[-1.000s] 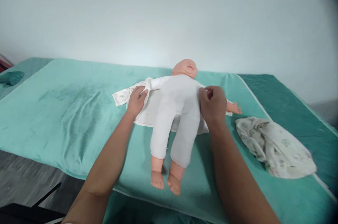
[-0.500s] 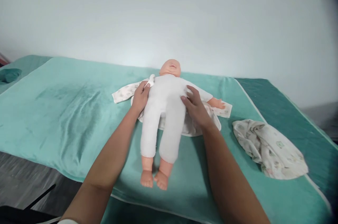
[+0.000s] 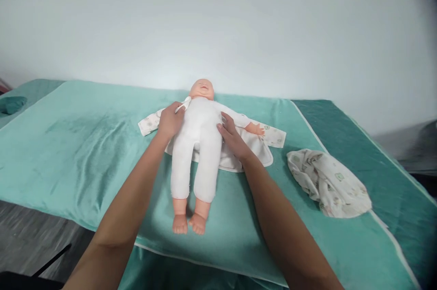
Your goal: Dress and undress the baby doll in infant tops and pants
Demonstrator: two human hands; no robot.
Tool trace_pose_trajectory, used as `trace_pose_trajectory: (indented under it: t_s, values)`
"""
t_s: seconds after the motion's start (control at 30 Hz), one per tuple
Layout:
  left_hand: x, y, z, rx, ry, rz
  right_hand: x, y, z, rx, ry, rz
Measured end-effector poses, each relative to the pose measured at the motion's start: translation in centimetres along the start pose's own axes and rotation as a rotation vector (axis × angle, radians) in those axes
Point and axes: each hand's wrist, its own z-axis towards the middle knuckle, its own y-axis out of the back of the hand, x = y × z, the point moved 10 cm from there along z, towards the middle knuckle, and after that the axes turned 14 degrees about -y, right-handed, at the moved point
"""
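A baby doll (image 3: 201, 119) with a white cloth body lies on its back, its head toward the wall and its feet toward me. Beneath it, a pale printed baby shirt (image 3: 275, 137) is spread with both sleeves out. My left hand (image 3: 170, 120) is closed beside the doll's shoulder on a white fold that looks like the shirt's edge. The doll's arm on that side is hidden. My right hand (image 3: 232, 136) rests against the other side of the torso, thumb and fingers apart. The doll's arm (image 3: 254, 129) on this side lies across the sleeve.
A crumpled printed baby garment (image 3: 329, 183) lies to the right on the green sheet (image 3: 85, 144). Behind the bed stands a white wall (image 3: 211, 30). Grey floor (image 3: 30, 226) shows at the lower left, with a thin dark rod (image 3: 51, 260) over it.
My view has shifted, so the doll, shirt and garment appear farther left and slightly smaller. Both hands stay at the doll's sides; my left fingers now cover more of the white fold.
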Motion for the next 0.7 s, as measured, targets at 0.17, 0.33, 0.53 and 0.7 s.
trace_pose_trajectory:
  t_s: [0.17, 0.33, 0.53, 0.7]
  values:
    - [-5.1, -0.3, -0.4, 0.143, -0.043, -0.130, 0.2, -0.2, 0.1, 0.012, 0.021, 0.021]
    - [-8.8, -1.0, -4.2, 0.283, -0.075, -0.179, -0.2, -0.1, 0.4, 0.023, 0.045, 0.036]
    - [-7.4, 0.7, -9.7, 0.067, -0.128, -0.069, -0.5, 0.2, 0.3, -0.012, 0.040, -0.039]
    - [-7.2, 0.4, -13.0, 0.054, -0.177, 0.123, 0.0, 0.2, -0.2, -0.006, 0.017, 0.004]
